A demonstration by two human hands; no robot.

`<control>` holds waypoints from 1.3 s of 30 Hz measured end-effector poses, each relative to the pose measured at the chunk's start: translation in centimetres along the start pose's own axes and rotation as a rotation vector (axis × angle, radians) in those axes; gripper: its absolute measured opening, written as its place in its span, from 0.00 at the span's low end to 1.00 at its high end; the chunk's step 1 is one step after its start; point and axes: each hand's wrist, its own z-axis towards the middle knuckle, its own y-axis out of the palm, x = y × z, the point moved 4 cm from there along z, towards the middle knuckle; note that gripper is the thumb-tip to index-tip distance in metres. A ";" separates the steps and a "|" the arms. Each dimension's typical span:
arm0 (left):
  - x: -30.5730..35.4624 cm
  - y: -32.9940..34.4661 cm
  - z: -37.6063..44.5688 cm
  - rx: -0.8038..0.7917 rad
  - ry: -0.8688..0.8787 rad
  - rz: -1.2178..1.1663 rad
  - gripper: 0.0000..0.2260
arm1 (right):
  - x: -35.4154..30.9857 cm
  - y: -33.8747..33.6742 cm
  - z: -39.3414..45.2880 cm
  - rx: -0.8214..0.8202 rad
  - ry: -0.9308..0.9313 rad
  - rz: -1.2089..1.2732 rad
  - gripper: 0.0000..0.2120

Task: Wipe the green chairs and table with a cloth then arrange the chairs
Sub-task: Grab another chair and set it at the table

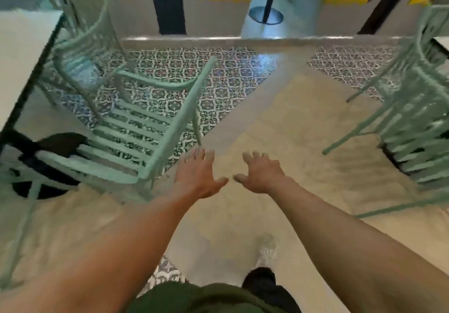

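A pale green slatted chair (136, 127) stands on the floor at the left, its back top rail running toward my hands. A second green chair (82, 45) stands behind it by a white table (21, 62) at the far left. Another green chair (413, 123) is at the right edge. My left hand (198, 174) reaches forward with spread fingers, just right of the near chair's back rail and holding nothing. My right hand (261, 174) is beside it, fingers also spread, empty. No cloth is in view.
The table's black round base (48, 166) sits under the near chair at the left. Patterned tiles (194, 69) and beige floor (279, 130) lie ahead. A low step (243, 41) crosses the back, with a black pole base (266, 16) and yellow seats beyond. My shoe (266, 252) is below.
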 end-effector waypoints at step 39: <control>-8.8 -3.8 10.3 -0.109 -1.262 -0.378 0.17 | -13.7 -14.4 32.3 -0.149 -1.082 -0.738 0.16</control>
